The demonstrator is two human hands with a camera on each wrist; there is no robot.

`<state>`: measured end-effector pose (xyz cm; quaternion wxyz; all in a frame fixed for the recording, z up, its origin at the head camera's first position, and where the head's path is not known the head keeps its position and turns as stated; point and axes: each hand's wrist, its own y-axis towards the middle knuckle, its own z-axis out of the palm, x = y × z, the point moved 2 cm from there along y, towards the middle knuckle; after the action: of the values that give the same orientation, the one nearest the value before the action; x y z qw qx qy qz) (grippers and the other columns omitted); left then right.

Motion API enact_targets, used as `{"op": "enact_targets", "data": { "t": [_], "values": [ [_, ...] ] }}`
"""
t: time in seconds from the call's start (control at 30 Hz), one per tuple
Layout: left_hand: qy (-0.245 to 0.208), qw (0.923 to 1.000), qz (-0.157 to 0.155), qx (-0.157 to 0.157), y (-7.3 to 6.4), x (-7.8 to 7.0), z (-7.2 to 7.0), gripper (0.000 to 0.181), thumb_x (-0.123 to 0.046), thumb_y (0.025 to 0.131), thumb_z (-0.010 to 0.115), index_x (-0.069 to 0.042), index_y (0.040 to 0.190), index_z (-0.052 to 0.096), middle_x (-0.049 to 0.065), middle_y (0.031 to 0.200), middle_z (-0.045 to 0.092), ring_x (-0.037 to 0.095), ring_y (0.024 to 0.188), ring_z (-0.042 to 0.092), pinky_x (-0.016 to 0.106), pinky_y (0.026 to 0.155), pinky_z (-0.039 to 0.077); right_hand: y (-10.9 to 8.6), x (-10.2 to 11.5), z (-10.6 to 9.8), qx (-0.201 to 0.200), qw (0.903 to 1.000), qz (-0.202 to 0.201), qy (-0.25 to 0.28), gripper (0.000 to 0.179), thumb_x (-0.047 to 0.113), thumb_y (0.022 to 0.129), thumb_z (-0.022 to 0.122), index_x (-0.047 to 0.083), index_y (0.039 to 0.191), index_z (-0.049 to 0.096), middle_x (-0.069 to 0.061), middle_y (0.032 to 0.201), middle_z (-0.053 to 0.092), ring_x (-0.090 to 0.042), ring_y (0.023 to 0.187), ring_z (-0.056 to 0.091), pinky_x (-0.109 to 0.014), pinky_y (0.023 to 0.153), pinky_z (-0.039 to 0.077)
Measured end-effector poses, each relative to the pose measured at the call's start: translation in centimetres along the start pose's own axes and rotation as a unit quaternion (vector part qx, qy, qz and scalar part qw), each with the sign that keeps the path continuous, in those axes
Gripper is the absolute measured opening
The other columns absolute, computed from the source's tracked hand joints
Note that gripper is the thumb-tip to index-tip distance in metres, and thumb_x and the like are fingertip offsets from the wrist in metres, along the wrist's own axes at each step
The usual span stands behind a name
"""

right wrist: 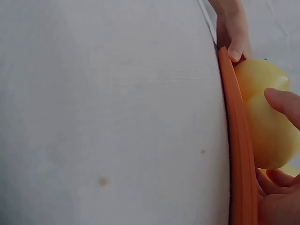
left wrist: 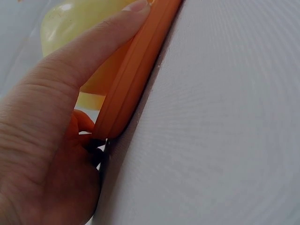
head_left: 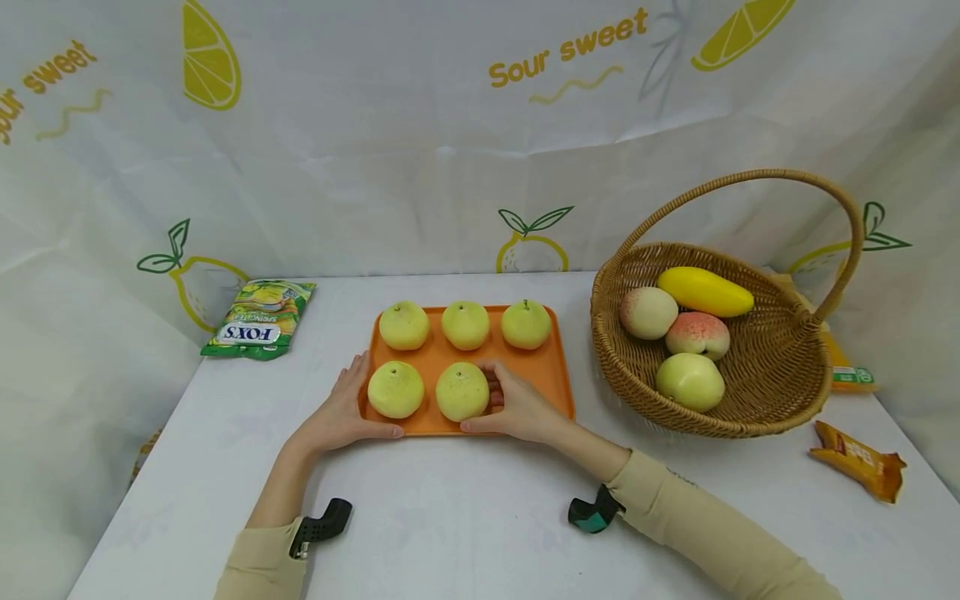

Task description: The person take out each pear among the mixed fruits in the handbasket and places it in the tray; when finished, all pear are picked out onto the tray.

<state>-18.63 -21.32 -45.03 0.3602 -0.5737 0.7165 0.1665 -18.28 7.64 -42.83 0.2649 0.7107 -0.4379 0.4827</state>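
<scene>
An orange tray lies on the white table, bearing several round yellow-green apples. Three stand along its back edge, such as the back middle apple; two are in front. My left hand grips the tray's near left corner, its thumb along the front rim and its fingers by the left side. Beside it sits the front left apple. With my right hand I hold the other front apple from its right side, thumb in front and fingers curled behind. This apple is on the tray, close to its left neighbour.
On the right stands a wicker basket with a tall handle, holding two peaches, a yellow elongated fruit and a green fruit. An orange wrapper lies right of it. A green snack bag is at back left.
</scene>
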Motion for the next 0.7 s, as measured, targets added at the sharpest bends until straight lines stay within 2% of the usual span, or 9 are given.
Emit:
{"op": "enact_targets", "data": {
  "t": [0.17,0.33,0.4,0.57,0.7],
  "values": [
    [0.001,1.0000,-0.002,0.000,0.0,0.2,0.1,0.135,-0.055,0.066,0.085,-0.008,0.157,-0.003,0.017,0.162,-0.004,0.040,0.146,-0.009,0.062,0.113,0.003,-0.5,-0.1,-0.4,-0.004,0.9994,0.013,0.033,0.078,0.017,0.078,0.083,0.004,0.142,0.039,-0.014,0.131,0.051,-0.024,0.111,0.056,-0.036,0.093,0.049],
    [0.003,1.0000,0.001,-0.001,0.0,0.2,0.0,0.135,-0.056,0.065,0.085,-0.008,0.157,-0.002,0.017,0.162,-0.004,0.040,0.146,-0.009,0.062,0.113,0.003,-1.5,0.2,-1.4,-0.032,0.9964,-0.012,0.078,0.068,0.009,0.083,0.077,0.000,0.140,0.042,-0.018,0.134,0.050,-0.032,0.115,0.053,-0.044,0.095,0.048],
    [0.003,1.0000,0.001,-0.001,-0.1,0.1,0.0,0.135,-0.056,0.065,0.085,-0.007,0.157,-0.002,0.017,0.162,-0.004,0.040,0.146,-0.010,0.062,0.113,0.002,-2.0,0.4,-1.9,-0.047,0.9947,-0.020,0.089,0.058,0.007,0.086,0.074,0.000,0.137,0.047,-0.019,0.133,0.053,-0.033,0.114,0.054,-0.045,0.094,0.048],
    [0.006,1.0000,-0.003,-0.001,-0.2,-0.1,-0.1,0.135,-0.057,0.065,0.085,-0.009,0.157,-0.003,0.015,0.162,-0.004,0.039,0.146,-0.009,0.062,0.113,0.003,-3.4,0.9,-3.1,-0.072,0.9939,-0.028,0.080,0.030,0.007,0.091,0.067,0.000,0.120,0.062,-0.019,0.121,0.062,-0.027,0.106,0.059,-0.043,0.090,0.049],
    [0.010,1.0000,-0.002,-0.002,-0.1,-0.1,0.0,0.135,-0.057,0.065,0.084,-0.009,0.157,-0.003,0.016,0.162,-0.004,0.040,0.146,-0.009,0.062,0.113,0.003,-4.3,1.4,-3.9,-0.067,0.9948,-0.034,0.068,0.020,0.007,0.094,0.064,0.000,0.113,0.065,-0.021,0.115,0.064,-0.024,0.103,0.059,-0.038,0.090,0.049]
  ]
}}
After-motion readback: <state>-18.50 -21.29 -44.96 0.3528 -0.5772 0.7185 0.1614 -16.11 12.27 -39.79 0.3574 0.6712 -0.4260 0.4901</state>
